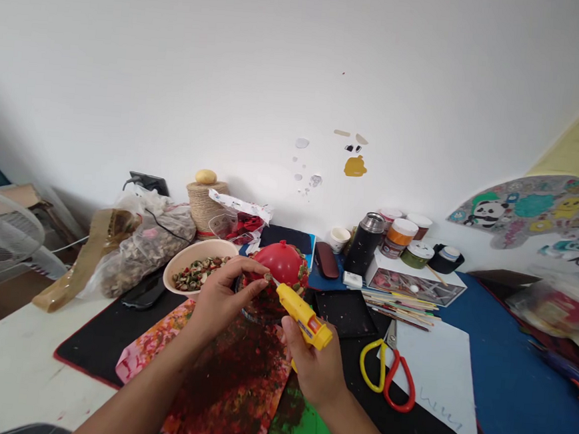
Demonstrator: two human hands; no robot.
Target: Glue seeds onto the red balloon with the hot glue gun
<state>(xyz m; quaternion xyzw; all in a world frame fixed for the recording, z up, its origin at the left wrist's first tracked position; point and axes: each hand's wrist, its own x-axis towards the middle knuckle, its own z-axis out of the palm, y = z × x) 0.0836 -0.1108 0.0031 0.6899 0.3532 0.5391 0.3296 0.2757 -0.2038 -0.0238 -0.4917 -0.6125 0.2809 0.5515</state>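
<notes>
My left hand [223, 295] pinches a small shell-like piece [267, 277] between thumb and fingertips. In my right hand [318, 366] is a yellow glue gun [299, 309], its nozzle at or very near that piece; I cannot tell whether they touch. Just behind both hands sits a red balloon [280, 259], with small greenish-brown pieces around its sides; its lower part is partly hidden by my hands. To the left stands a beige bowl [169, 273] holding many similar small pieces [197, 273]. Paint-stained paper [226, 386] lies beneath my forearms.
Scissors [391, 379] with yellow and red handles lie right, near white paper [433, 362] and a black tray [345, 313]. Behind stand a black flask [365, 243] and paint jars [401, 232]. At left are a filled plastic bag [136, 252], a phone [144, 290] and a twine spool [204, 210].
</notes>
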